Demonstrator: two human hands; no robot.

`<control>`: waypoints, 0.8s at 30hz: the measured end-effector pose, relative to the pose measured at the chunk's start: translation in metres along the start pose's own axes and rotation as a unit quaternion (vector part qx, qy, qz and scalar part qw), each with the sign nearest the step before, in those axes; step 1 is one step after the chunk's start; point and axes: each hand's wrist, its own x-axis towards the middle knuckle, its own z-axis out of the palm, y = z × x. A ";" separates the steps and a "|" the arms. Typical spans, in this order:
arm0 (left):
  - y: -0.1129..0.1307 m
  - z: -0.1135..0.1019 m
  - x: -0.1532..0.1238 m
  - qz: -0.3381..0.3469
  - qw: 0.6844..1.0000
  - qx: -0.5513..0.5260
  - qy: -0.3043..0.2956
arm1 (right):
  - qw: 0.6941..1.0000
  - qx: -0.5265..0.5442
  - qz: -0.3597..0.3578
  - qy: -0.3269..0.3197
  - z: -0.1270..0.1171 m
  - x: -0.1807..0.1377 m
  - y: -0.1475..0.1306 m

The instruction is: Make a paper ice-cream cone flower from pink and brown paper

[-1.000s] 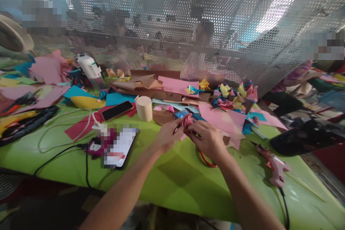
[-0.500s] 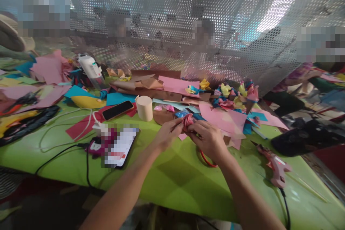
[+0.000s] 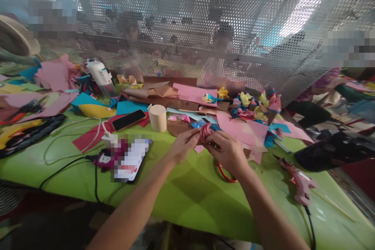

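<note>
Between my two hands is a pink rolled paper piece (image 3: 205, 133) with darker swirled lines, held above the green table (image 3: 187, 207). My left hand (image 3: 184, 143) pinches its left side with the fingertips. From the right, my right hand (image 3: 225, 147) grips it, fingers curled; part of the piece is hidden behind them. Partly under my right hand lies a red ring-shaped handle (image 3: 225, 174). Just beyond the hands are a crumpled blue piece (image 3: 198, 123) and a crumpled pink piece (image 3: 178, 118).
A pink glue gun (image 3: 301, 185) with a cord lies at the right. Left of my hands are a cream paper roll (image 3: 158, 118), a dark phone (image 3: 129, 120) and a lit phone (image 3: 136, 164). Coloured paper (image 3: 243, 125) covers the back, before a perforated metal screen (image 3: 187, 27). People are beyond.
The pink rolled piece has turned slightly between my fingers, showing more of its swirled lines. My hands stay in nearly the same place; the whole view has shifted a little.
</note>
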 end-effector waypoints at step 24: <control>0.001 -0.003 0.001 0.163 0.956 0.236 0.063 | 0.998 0.047 0.033 0.004 -0.002 0.000 -0.001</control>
